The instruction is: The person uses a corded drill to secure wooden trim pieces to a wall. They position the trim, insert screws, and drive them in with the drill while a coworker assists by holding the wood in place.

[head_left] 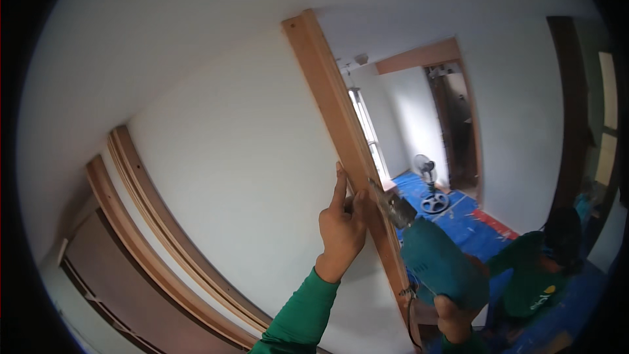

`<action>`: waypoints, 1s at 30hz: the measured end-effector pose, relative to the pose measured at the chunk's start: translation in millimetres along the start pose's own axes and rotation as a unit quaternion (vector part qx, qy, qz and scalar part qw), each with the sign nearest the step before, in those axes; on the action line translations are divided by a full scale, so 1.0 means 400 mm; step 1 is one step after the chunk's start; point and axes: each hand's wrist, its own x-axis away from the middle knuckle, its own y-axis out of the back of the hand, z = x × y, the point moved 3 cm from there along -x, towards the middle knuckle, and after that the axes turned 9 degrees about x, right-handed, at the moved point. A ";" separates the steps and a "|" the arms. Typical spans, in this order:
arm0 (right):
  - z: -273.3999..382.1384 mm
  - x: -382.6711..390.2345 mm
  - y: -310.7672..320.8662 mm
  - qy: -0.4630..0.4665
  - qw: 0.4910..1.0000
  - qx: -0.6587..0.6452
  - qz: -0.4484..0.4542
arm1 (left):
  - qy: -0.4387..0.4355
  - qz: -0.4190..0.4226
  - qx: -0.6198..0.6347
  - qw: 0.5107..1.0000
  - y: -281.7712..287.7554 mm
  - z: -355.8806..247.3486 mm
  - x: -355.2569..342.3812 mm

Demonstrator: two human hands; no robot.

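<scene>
Item: long brown wooden door-frame trim strip [341, 124], upright against the white wall [229, 157]. Left hand [342, 223] steadies it, forefinger extended, remaining fingers curled at its edge. Right hand [455, 318] wraps the teal power drill [436, 262], bit at the strip. Step, by judgement: fastening; next requires a firm, square push.

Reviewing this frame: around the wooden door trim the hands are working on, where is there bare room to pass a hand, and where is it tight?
Bare white wall lies left of the door trim, up to the leaning wood strips. Above the left hand the trim is free. It is crowded lower right: the right hand holds the teal power tool against the trim, with a crouching person beyond.
</scene>
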 end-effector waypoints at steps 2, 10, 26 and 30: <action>-0.030 0.018 0.030 -0.035 0.999 -0.007 0.019 | -0.013 -0.018 -0.021 1.000 0.012 -0.002 0.011; -0.238 0.003 0.056 -0.172 0.862 -0.045 0.474 | 0.065 -0.009 -0.075 0.995 0.019 -0.052 0.031; -0.588 0.326 0.032 -0.658 -0.114 -0.735 0.119 | 0.067 -0.028 -0.108 0.992 -0.001 -0.074 0.025; -0.541 0.311 0.043 -0.685 -0.037 -0.722 0.094 | 0.094 -0.039 -0.072 0.992 0.013 -0.081 0.043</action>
